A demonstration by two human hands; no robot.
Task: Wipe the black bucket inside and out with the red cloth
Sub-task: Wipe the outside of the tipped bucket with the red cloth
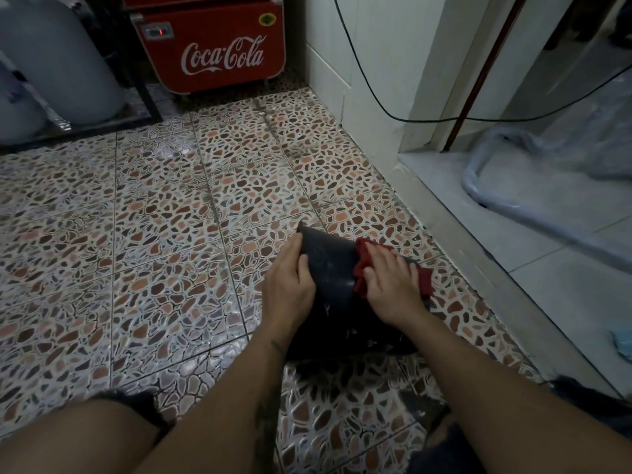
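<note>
The black bucket (330, 265) lies on its side on the patterned floor tiles, its base pointing away from me; pale smears mark its outer wall. My left hand (289, 278) grips the bucket's left side near the base. My right hand (388, 282) presses flat on the red cloth (362, 265), which is bunched against the bucket's right outer wall. The bucket's open mouth faces me and is mostly hidden behind my forearms.
A raised pale step (478, 241) runs along the right, with a clear plastic bag (547, 165) beyond it. A red Coca-Cola cooler (219, 46) and a white drum (61, 63) stand at the back. A black cable (376, 97) hangs along the wall. My knees frame the bottom.
</note>
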